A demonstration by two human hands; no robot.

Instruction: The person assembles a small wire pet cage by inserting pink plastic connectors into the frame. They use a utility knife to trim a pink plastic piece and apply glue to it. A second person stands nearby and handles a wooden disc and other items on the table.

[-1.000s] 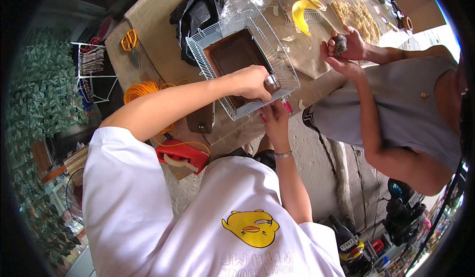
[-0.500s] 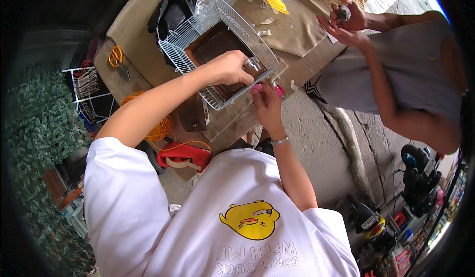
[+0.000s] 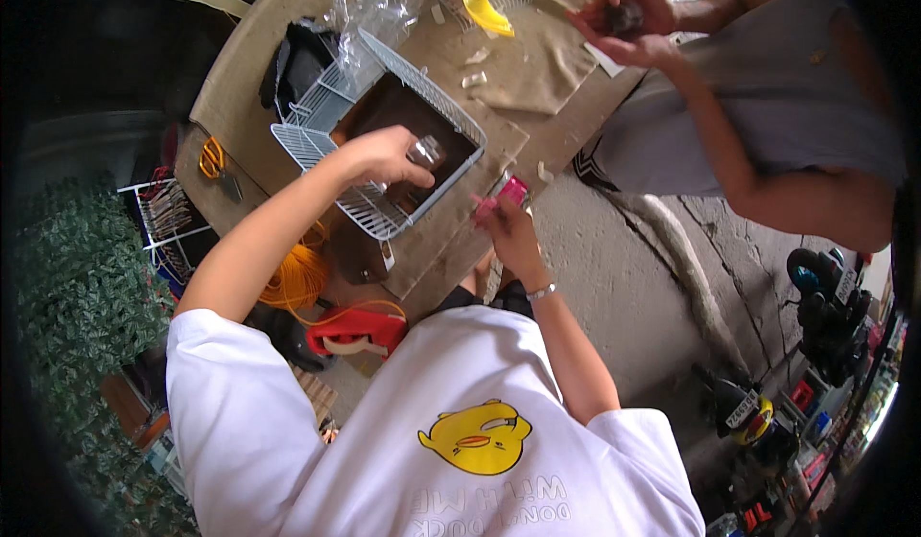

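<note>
The left hand (image 3: 389,158) is wrapped around what looks like a small clear container (image 3: 427,151), the blue-grey wire cage (image 3: 372,215) beneath it. To its right, the right hand (image 3: 513,237) pinches a pink item (image 3: 513,191).

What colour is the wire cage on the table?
The wire cage is pale blue-grey, best seen in the head view.

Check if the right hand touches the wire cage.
Apart: the head view shows a strip of tabletop between the right hand and the near edge of the wire cage.
</note>
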